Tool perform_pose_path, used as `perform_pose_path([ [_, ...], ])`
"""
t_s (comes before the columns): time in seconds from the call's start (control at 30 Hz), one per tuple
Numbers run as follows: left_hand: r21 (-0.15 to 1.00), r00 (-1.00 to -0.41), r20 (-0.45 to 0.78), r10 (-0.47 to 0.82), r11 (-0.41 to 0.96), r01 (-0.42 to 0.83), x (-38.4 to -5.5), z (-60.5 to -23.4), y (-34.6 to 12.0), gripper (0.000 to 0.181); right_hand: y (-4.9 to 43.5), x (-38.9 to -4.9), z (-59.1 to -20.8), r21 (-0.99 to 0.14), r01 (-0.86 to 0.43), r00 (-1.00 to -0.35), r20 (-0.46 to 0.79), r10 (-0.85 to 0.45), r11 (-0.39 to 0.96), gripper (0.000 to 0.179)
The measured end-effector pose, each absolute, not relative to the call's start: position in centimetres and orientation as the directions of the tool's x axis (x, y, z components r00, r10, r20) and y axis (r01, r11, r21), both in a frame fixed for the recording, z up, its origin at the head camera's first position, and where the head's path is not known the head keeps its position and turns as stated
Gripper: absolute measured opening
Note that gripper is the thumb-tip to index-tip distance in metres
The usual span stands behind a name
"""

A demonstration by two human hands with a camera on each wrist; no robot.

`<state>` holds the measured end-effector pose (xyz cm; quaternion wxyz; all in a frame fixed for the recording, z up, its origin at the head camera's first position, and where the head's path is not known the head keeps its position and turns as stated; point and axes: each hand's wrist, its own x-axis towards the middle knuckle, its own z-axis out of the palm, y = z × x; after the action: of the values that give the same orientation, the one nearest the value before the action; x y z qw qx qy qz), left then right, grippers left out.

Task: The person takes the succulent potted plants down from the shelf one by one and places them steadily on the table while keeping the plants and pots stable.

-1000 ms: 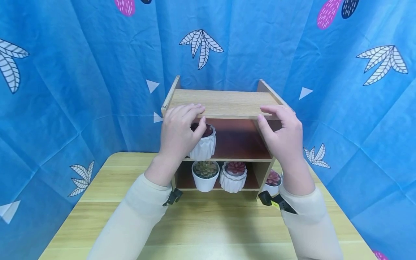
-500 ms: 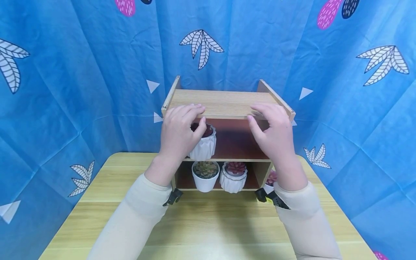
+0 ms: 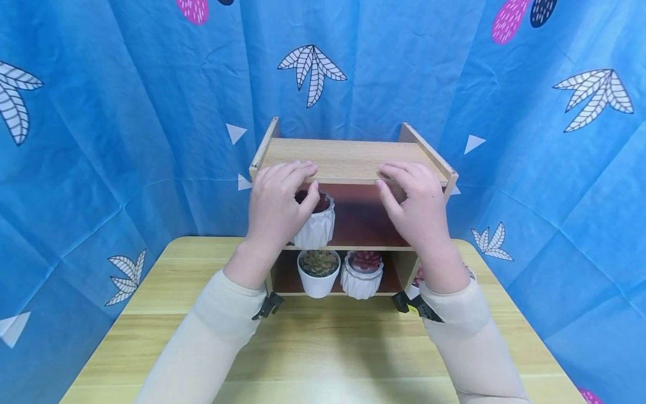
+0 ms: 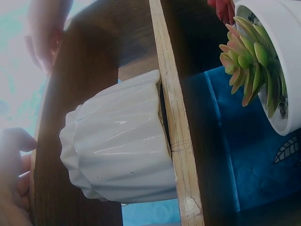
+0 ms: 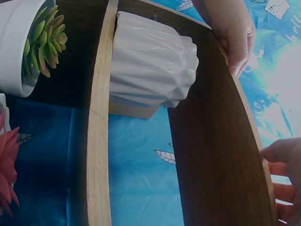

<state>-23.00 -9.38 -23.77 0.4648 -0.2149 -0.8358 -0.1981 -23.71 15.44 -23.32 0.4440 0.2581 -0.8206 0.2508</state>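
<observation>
In the head view, a small wooden shelf rack [image 3: 348, 157] stands on the table. My left hand [image 3: 276, 205] grips the left part of its top board's front edge, fingers above and thumb at the edge. My right hand [image 3: 420, 205] holds that same edge farther right. Behind my left thumb, a white ridged pot [image 3: 319, 227] sits on the middle level, its dark red plant partly hidden. In the left wrist view this ridged pot [image 4: 117, 141] is near the opening. Below stand a green succulent [image 3: 319, 266] in a smooth white pot and a red succulent [image 3: 364, 272] in a ridged one.
Another potted pink succulent [image 3: 413, 289] is right of the rack, mostly covered by my right forearm. The wooden table [image 3: 323, 348] extends in front. A blue patterned curtain [image 3: 383, 73] hangs behind and on both sides.
My right hand has slid left along the top board's front edge, away from the right side panel. My left hand, the rack and the pots have stayed in place.
</observation>
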Motion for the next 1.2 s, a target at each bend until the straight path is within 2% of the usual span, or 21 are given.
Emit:
perform_pose_path([
  [0.73,0.136,-0.459,0.872,0.171,0.816,0.562,-23.03,-23.73,-9.32,0.031,15.39,-23.81,-23.68,-0.219,-0.63,-0.5,0.849,-0.173,0.745,0.026],
  [1.2,0.067,-0.38,0.903,0.199,0.809,0.583,-23.27,-24.35,-9.39,0.03,15.38,-23.63,-23.45,-0.246,-0.616,-0.533,0.829,-0.166,0.748,0.027],
])
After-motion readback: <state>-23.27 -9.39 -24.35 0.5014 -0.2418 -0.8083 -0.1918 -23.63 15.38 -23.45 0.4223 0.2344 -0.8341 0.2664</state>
